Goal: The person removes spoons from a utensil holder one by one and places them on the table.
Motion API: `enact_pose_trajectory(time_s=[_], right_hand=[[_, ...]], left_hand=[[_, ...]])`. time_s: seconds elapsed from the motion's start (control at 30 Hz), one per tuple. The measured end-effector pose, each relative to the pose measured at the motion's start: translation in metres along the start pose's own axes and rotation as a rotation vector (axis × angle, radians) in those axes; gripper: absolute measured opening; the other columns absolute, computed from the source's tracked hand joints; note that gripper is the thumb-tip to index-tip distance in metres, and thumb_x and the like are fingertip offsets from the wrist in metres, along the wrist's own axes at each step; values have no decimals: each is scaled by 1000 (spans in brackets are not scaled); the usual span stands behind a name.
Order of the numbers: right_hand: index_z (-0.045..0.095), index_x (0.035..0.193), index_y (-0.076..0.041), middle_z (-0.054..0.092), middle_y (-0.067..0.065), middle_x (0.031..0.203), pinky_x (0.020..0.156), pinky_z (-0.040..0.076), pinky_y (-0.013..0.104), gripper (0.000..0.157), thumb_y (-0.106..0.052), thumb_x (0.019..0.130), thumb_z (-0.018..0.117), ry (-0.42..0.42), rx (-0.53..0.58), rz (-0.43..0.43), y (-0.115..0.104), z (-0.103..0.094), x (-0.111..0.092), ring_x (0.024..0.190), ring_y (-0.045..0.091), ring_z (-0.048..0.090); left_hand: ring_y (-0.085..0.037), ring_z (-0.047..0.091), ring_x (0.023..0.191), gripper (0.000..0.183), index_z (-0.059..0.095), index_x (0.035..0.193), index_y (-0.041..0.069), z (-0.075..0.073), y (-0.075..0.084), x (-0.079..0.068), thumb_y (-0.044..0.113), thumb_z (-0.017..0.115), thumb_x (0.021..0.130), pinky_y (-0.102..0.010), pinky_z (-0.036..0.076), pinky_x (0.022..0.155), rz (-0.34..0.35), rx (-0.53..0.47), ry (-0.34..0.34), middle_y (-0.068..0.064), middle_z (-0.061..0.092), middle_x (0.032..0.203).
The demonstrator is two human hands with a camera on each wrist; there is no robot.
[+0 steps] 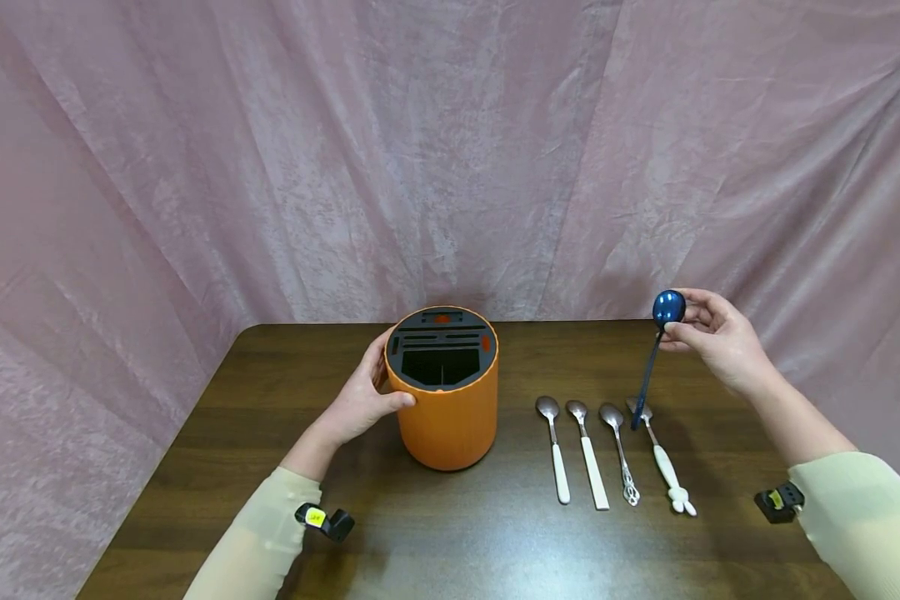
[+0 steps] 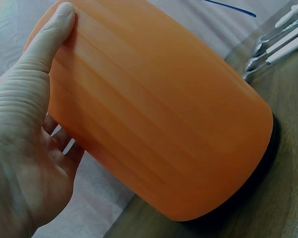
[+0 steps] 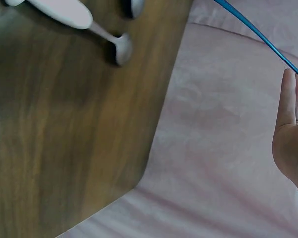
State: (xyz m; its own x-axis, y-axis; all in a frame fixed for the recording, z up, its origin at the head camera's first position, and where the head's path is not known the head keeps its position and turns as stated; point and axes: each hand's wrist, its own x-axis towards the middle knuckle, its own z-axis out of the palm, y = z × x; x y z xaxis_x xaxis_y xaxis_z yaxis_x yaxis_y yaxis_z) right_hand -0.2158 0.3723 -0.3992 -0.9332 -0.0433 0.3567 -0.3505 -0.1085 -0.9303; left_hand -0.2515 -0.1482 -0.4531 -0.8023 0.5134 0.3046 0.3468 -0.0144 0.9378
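Observation:
My left hand [image 1: 360, 400] grips an orange cylindrical utensil holder [image 1: 450, 429] at its left side, the thumb lying against the front wall. A dark slotted lid [image 1: 444, 375] tops the holder, with one large opening at the front. On the right, my right hand [image 1: 723, 342] pinches a blue spoon [image 1: 669, 308] just below its bowl. The bowl points up and the thin handle slants down. In the right wrist view only part of that handle [image 3: 258, 33] shows, and the frame edge cuts off the hand. The left wrist view shows the holder's ribbed orange wall [image 2: 159, 114].
Several spoons lie in a row right of the holder: two with plain white handles [image 1: 561, 475], one with an ornate metal handle [image 1: 627, 479], one with a white rabbit-shaped end [image 1: 678, 496]. Pink curtains [image 1: 450, 167] hang behind the brown wooden table [image 1: 450, 533].

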Motion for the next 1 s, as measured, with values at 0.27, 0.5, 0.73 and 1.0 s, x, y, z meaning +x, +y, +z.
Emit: enact_pose_trajectory(time_s=[0.27,0.5,0.73,1.0], right_hand=[[48,138,4,67,10,101,73,61,35,46,13,95,62,-9,-132,100,7,-19,-9,86,18,72],[46,141,2,63,11,103,74,61,34,47,7,97,64,-66,-233,160,13,-32,-17,83,21,73],[41,145,7,62,12,101,74,61,32,50,1,101,62,-97,-470,209,19,-48,-25,81,21,74],[32,148,14,56,24,107,77,61,35,56,-4,104,59,-202,-569,344,27,-67,-36,84,23,72]], left_hand=[[-19,26,151,103,24,161,23,-1,-2,-1,48,84,82,-55,12,123,8,-6,-1,0,32,163],[-19,26,151,101,23,161,24,-1,-2,-1,48,83,83,-57,12,123,6,0,-5,0,32,163],[-20,26,151,100,23,161,24,1,-1,-1,47,83,84,-57,12,123,2,11,-7,0,31,163],[-20,26,151,100,23,161,24,0,-1,0,46,84,84,-57,12,123,5,11,-9,0,32,162]])
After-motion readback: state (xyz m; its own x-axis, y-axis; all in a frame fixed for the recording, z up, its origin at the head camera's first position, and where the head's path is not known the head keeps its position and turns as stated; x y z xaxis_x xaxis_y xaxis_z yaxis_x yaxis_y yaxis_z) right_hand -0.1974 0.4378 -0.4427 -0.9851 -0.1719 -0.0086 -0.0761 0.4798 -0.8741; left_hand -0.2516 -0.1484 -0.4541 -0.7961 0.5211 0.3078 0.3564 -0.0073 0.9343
